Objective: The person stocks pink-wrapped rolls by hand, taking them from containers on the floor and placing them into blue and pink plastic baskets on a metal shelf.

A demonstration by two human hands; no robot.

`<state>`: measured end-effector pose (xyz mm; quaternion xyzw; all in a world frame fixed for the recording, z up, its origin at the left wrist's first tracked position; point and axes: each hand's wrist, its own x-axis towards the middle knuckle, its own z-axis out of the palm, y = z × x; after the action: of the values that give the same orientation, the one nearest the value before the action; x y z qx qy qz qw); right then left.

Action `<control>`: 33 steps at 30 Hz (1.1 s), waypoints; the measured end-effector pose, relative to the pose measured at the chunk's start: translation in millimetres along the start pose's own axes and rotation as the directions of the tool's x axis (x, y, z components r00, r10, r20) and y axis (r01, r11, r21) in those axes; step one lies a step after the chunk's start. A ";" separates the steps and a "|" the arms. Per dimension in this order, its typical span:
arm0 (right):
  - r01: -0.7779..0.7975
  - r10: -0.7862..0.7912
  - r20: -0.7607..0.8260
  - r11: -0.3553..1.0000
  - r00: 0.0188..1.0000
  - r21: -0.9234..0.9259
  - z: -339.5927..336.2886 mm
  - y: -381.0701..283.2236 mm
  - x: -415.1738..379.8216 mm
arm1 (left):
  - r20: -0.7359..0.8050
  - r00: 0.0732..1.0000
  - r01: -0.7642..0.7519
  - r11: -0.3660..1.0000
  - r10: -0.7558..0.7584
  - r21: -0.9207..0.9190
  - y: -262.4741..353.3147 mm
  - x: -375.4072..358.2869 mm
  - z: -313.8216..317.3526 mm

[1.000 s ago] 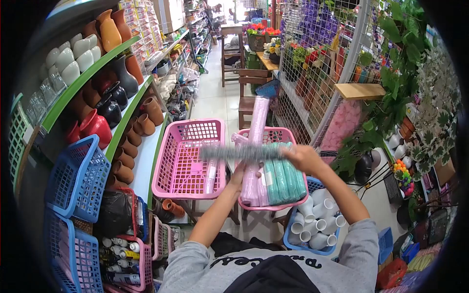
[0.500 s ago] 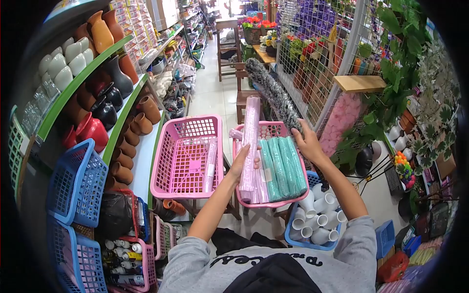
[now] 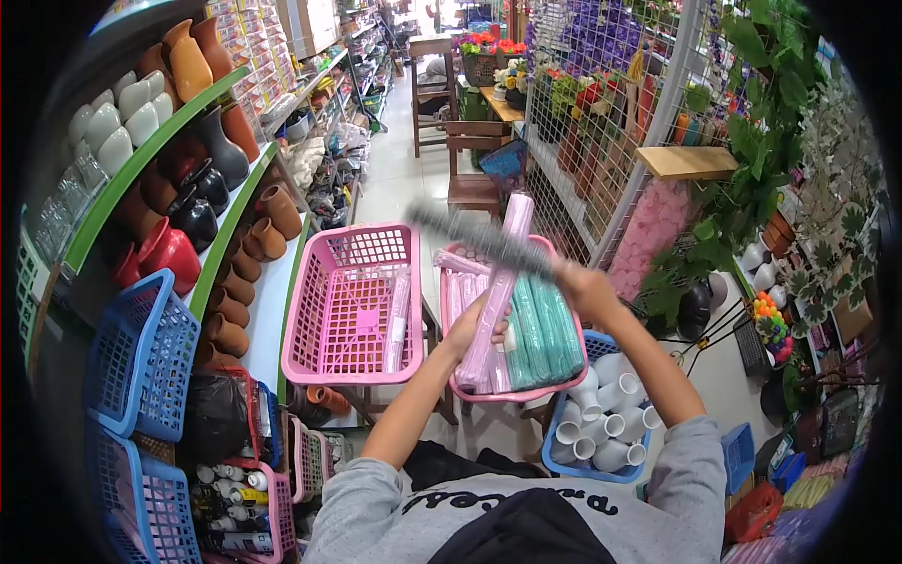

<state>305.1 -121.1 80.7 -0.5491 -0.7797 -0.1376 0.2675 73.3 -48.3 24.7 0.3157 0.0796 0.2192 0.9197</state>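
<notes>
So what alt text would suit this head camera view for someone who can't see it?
In a crowded shop aisle, a person's left hand grips a pink roll over a pink basket of pink and green rolls, while the right hand holds a blurred grey roll.

The left hand [image 3: 477, 322] grips a long pink wrapped roll [image 3: 498, 287] tilted up out of the right pink plastic basket [image 3: 567, 383], beside teal rolls [image 3: 543, 329]. The right hand [image 3: 584, 285] holds a blurred dark grey patterned roll [image 3: 479, 240] across it. Another pink basket [image 3: 319, 310] stands left.
</notes>
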 end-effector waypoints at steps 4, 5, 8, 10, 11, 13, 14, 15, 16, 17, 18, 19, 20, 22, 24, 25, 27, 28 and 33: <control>-0.595 0.615 -0.072 0.781 0.785 0.190 -20.2 25.3 29.9 | 0.095 0.995 -0.009 0.993 0.021 -0.121 -11.0 -5.8 -2.3; -0.593 0.615 -0.078 0.781 0.785 0.194 -19.7 14.4 28.7 | 0.078 0.996 -0.039 0.991 0.049 -0.126 -8.8 -5.5 -2.0; -0.027 0.035 -0.047 0.985 0.998 0.172 -3.4 -27.2 -2.9 | 0.072 0.995 -0.055 0.964 0.076 -0.259 -1.6 1.4 -22.6; 0.141 -0.148 0.179 0.989 0.973 0.053 5.2 -34.7 -13.2 | 0.023 0.999 0.029 0.975 -0.024 -0.220 1.1 -2.7 -24.7; 0.111 -0.115 0.082 0.993 0.990 0.048 15.7 -22.5 -18.8 | 0.191 0.980 0.109 0.942 -0.049 -0.316 0.5 -7.1 -17.0; -0.045 0.048 -0.074 0.998 0.996 0.046 22.0 1.5 -13.1 | 0.392 0.914 0.276 0.865 -0.102 -0.419 3.3 -5.5 -17.8; -0.297 0.300 -0.061 0.953 0.952 0.063 14.8 0.8 -4.2 | 0.390 0.916 0.272 0.864 -0.098 -0.423 3.5 -7.7 -15.9; -0.388 0.391 -0.040 0.919 0.920 0.068 9.8 4.8 3.7 | 0.352 0.933 0.240 0.853 -0.071 -0.463 3.0 -11.0 -14.3; -0.476 0.479 -0.022 0.876 0.878 0.071 6.8 7.2 8.8 | 0.315 0.948 0.209 0.842 -0.049 -0.497 3.7 -12.9 -13.5; -0.481 0.482 0.019 0.871 0.876 0.101 5.2 3.8 7.7 | 0.297 0.954 0.185 0.862 -0.043 -0.471 2.7 -11.2 -18.0; -0.480 0.481 0.017 0.871 0.876 0.102 9.5 -1.6 4.3 | 0.297 0.954 0.185 0.864 -0.043 -0.469 3.2 -10.7 -19.9; -0.403 0.421 -0.061 0.895 0.905 0.193 17.2 -9.3 0.2 | 0.248 0.969 0.114 0.925 -0.022 -0.362 4.8 -11.7 -16.5; -0.317 0.366 -0.141 0.906 0.920 0.280 24.9 -17.1 -4.6 | 0.196 0.981 0.047 0.968 0.003 -0.248 5.2 -14.9 -13.2; -0.253 0.316 -0.217 0.928 0.924 0.274 30.5 -23.8 -9.3 | 0.168 0.986 0.053 0.971 -0.013 -0.233 6.7 -19.3 -5.8; -0.462 0.528 -0.056 0.786 0.848 0.410 28.3 -26.9 -10.8 | 0.135 0.991 0.049 0.974 -0.019 -0.222 6.4 -22.9 -7.2; -0.511 0.582 -0.023 0.732 0.813 0.451 24.2 -34.3 -7.8 | 0.140 0.990 0.055 0.967 -0.020 -0.251 5.8 -22.2 -11.7; -0.366 0.423 -0.078 0.850 0.903 0.379 32.4 -39.6 -11.1 | 0.173 0.984 0.094 0.954 -0.045 -0.284 7.6 -20.2 -21.4; -0.211 0.255 -0.118 0.932 0.960 0.295 37.4 -40.4 -13.3 | 0.173 0.984 0.093 0.953 -0.044 -0.288 8.6 -21.1 -18.8; -0.495 0.488 0.088 0.844 0.868 0.205 52.3 -26.2 8.8 | 0.194 0.974 0.163 0.961 -0.120 -0.225 -4.1 -27.5 -34.8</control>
<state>264.6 -97.1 44.9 -0.6995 -0.6275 0.0318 0.3405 40.3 -44.6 -5.0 0.2143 -0.0079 0.1313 0.9679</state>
